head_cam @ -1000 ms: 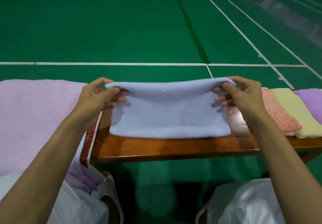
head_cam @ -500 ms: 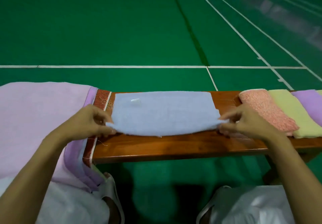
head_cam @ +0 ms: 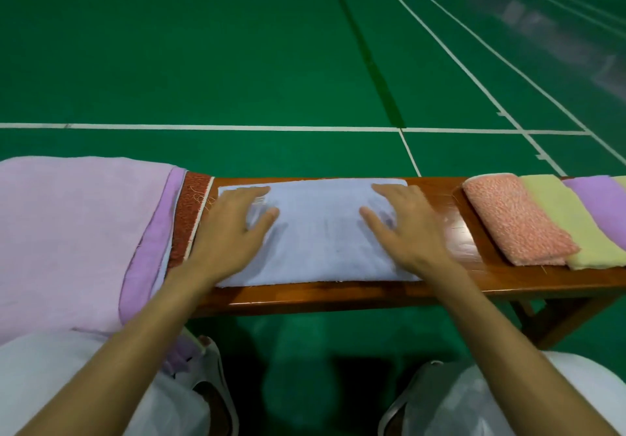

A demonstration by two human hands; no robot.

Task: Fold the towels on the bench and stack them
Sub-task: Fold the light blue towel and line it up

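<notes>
A pale blue towel (head_cam: 318, 235) lies folded flat on the wooden bench (head_cam: 338, 295) in front of me. My left hand (head_cam: 233, 229) presses flat on its left part with straight fingers. My right hand (head_cam: 406, 225) presses flat on its right part the same way. To the right lie folded towels side by side: a pink speckled one (head_cam: 515, 218), a yellow-green one (head_cam: 569, 222) and a purple one (head_cam: 599, 205) at the frame edge. A large pink towel (head_cam: 74, 232) is spread over the bench's left end, with a purple towel (head_cam: 152, 239) and a rust-red one (head_cam: 189, 212) under it.
The bench stands on a green court floor (head_cam: 237, 63) with white lines. My knees in white trousers (head_cam: 84, 384) and shoes are below the bench's front edge. A bare strip of wood shows between the blue towel and the pink speckled one.
Both hands pulled the raised far edge of the blue towel toward me, folding it over, let go of its corners, and now press flat on top of it.
</notes>
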